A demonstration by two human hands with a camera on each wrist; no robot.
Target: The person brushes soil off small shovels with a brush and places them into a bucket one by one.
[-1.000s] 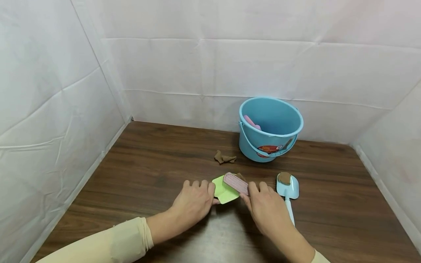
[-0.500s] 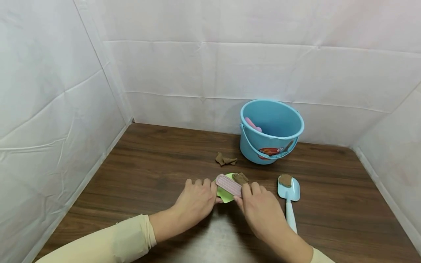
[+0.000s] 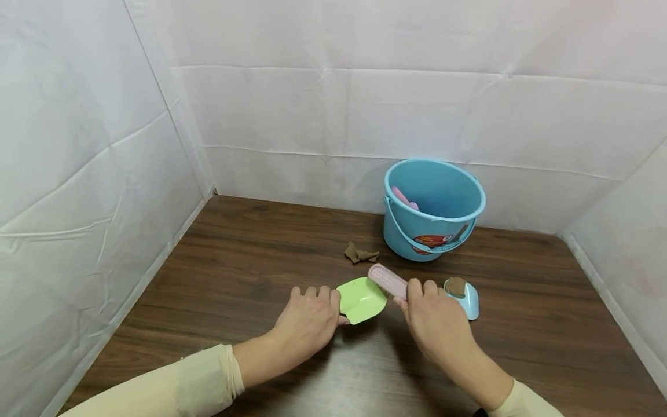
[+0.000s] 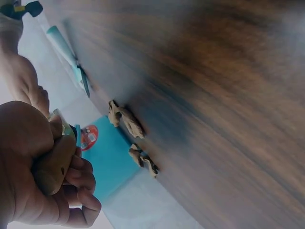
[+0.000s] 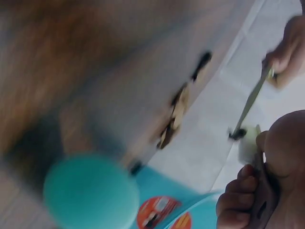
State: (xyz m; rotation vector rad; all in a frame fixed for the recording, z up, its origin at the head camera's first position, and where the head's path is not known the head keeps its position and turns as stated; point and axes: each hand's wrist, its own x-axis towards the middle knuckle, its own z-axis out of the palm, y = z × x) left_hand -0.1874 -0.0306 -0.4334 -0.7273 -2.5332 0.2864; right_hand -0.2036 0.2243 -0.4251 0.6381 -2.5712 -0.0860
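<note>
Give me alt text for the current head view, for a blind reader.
A person's left hand holds a green scoop, and the right hand holds a pink brush by the scoop's rim, at a wooden table. Beyond are brown scraps and a blue bucket; past the right hand lies a blue shovel bearing a brown lump.

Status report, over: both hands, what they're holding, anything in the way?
Left hand holds green scoop; right hand grips pink tool. Brown scraps on table beyond scoop. Possible snag: blue shovel, partly hidden behind right hand.

Smooth plastic scoop (image 3: 362,301), seemingly wooden tabletop (image 3: 266,255)
</note>
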